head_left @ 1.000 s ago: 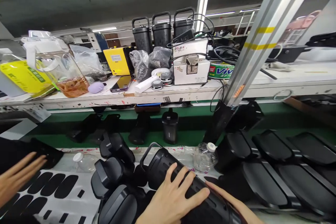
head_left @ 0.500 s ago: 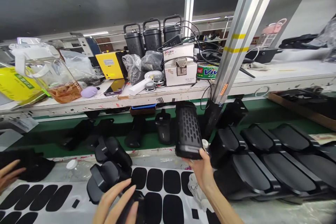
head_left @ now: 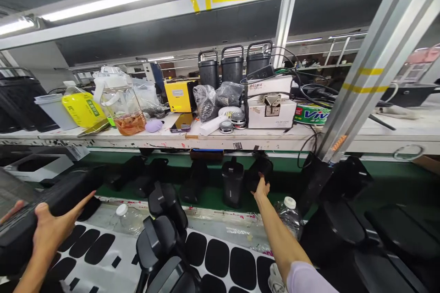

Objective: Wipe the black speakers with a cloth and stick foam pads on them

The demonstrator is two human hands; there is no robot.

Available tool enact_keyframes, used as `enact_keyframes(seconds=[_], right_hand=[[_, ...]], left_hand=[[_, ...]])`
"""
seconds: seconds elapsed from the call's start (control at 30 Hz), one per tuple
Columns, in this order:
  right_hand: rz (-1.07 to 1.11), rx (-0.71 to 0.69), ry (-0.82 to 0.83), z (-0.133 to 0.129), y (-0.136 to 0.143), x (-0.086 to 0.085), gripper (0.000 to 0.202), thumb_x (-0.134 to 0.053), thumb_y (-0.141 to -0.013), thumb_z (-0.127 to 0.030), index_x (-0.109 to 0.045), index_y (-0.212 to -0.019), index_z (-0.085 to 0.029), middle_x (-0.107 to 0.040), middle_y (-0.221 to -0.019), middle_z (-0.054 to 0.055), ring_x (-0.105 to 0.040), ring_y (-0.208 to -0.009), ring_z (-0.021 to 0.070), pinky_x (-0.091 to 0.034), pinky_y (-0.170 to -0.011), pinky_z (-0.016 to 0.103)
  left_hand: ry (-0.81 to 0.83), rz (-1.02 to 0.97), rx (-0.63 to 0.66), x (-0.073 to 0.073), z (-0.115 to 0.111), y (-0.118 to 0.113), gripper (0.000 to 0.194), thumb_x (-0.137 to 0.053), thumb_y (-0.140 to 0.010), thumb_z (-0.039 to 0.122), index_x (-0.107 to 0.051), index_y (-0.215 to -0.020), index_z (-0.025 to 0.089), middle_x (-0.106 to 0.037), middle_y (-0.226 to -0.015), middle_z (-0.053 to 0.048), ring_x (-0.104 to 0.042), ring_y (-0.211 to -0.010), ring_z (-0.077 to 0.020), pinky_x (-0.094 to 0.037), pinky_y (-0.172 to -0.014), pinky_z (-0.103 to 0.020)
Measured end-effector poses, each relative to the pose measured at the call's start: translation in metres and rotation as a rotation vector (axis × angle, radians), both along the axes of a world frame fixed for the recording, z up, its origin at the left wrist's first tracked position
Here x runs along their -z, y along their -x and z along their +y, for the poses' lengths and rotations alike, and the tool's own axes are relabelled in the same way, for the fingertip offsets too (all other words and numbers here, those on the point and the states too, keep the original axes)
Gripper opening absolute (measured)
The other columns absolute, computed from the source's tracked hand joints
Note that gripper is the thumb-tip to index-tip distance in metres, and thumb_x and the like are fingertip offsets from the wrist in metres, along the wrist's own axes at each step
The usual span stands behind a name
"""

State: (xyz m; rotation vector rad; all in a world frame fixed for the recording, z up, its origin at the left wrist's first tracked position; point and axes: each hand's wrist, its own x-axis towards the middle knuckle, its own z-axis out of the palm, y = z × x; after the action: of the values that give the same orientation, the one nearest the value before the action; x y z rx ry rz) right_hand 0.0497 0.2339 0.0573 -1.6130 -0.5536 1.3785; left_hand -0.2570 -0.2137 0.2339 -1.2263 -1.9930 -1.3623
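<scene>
Speaker housings in both hands, one at each side of the green belt.
Left hand (head_left: 51, 231) has its grip wrapped round a long black speaker housing (head_left: 44, 206) low at the left, over the sheet of black pads (head_left: 220, 256). Farther right, the right hand (head_left: 261, 188) reaches out, grip closed on a dark speaker (head_left: 258, 171) on the green belt (head_left: 209, 197), beside an upright black unit (head_left: 232, 182), under the cluttered table (head_left: 378, 135).

You were on a factory assembly line: green conveyor belt (head_left: 206, 194) carried black speaker housings (head_left: 232, 183), aluminium frame posts (head_left: 374, 62) held overhead strip lights (head_left: 117, 0), and the parts shelf (head_left: 240, 135) was cluttered with a DELMA box (head_left: 270, 105).
</scene>
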Motion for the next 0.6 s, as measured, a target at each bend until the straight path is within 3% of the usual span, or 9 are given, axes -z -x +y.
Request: enact_keyframes(seconds=[0.03,0.1,0.23,0.3,0.43,0.53,0.6], right_hand=[[-0.026,0.030,0.036,0.001,0.004,0.006,0.047,-0.059,-0.092,-0.040,-0.049,-0.134,-0.020,-0.052,-0.134,0.011,-0.058,-0.112,0.0258,-0.053,-0.090,0.047],[-0.092,0.083,0.092,-0.001,0.007,0.017,0.047,-0.058,-0.093,-0.041,-0.049,-0.134,-0.020,-0.052,-0.134,0.011,-0.058,-0.111,0.0255,-0.053,-0.089,0.047],[-0.259,0.148,0.090,-0.007,-0.007,0.028,0.043,-0.058,-0.093,-0.040,-0.052,-0.131,-0.022,-0.051,-0.136,0.011,-0.055,-0.117,0.0264,-0.049,-0.095,0.049],[-0.316,0.171,0.050,-0.007,-0.019,0.027,0.040,-0.057,-0.093,-0.039,-0.053,-0.130,-0.023,-0.051,-0.137,0.010,-0.053,-0.119,0.0262,-0.048,-0.097,0.049],[-0.317,0.192,-0.050,-0.011,-0.031,0.020,0.037,-0.057,-0.094,-0.037,-0.055,-0.127,-0.022,-0.052,-0.135,0.010,-0.055,-0.116,0.0250,-0.048,-0.097,0.049],[-0.235,0.129,-0.171,-0.029,-0.026,0.013,0.037,-0.058,-0.093,-0.036,-0.055,-0.127,-0.020,-0.054,-0.133,0.010,-0.057,-0.114,0.0246,-0.050,-0.095,0.048],[-0.155,0.055,-0.269,-0.045,-0.022,0.005,0.037,-0.059,-0.093,-0.035,-0.056,-0.125,-0.019,-0.056,-0.130,0.010,-0.059,-0.111,0.0240,-0.051,-0.093,0.047]], left_hand=[[0.031,-0.031,0.048,0.000,-0.008,0.018,0.041,-0.081,-0.055,0.035,-0.075,-0.096,0.039,-0.075,-0.099,-0.001,-0.064,-0.112,-0.0354,-0.060,-0.092,-0.042],[0.063,-0.054,0.089,0.001,-0.019,0.030,0.048,-0.080,-0.055,0.038,-0.073,-0.103,0.040,-0.075,-0.101,0.002,-0.064,-0.112,-0.0358,-0.057,-0.096,-0.050],[0.069,-0.045,0.011,0.000,-0.013,0.008,0.070,-0.081,-0.048,0.034,-0.067,-0.114,0.049,-0.075,-0.104,0.008,-0.061,-0.117,-0.0356,-0.061,-0.090,-0.042],[0.048,-0.025,-0.004,0.000,-0.004,-0.004,0.079,-0.079,-0.048,0.035,-0.060,-0.122,0.053,-0.073,-0.107,0.012,-0.060,-0.118,-0.0362,-0.062,-0.087,-0.041],[-0.067,0.051,-0.040,0.015,0.010,-0.024,0.095,-0.076,-0.050,0.034,-0.042,-0.135,0.059,-0.061,-0.130,0.016,-0.044,-0.132,-0.0407,-0.060,-0.089,-0.052],[-0.112,0.109,-0.002,0.027,0.016,-0.034,0.100,-0.075,-0.052,0.036,-0.033,-0.139,0.061,-0.048,-0.142,0.018,-0.026,-0.142,-0.0389,-0.059,-0.089,-0.059],[-0.131,0.154,0.030,0.028,0.014,-0.030,0.097,-0.071,-0.056,0.041,-0.028,-0.140,0.062,-0.048,-0.143,0.018,-0.023,-0.144,-0.0378,-0.059,-0.086,-0.063]])
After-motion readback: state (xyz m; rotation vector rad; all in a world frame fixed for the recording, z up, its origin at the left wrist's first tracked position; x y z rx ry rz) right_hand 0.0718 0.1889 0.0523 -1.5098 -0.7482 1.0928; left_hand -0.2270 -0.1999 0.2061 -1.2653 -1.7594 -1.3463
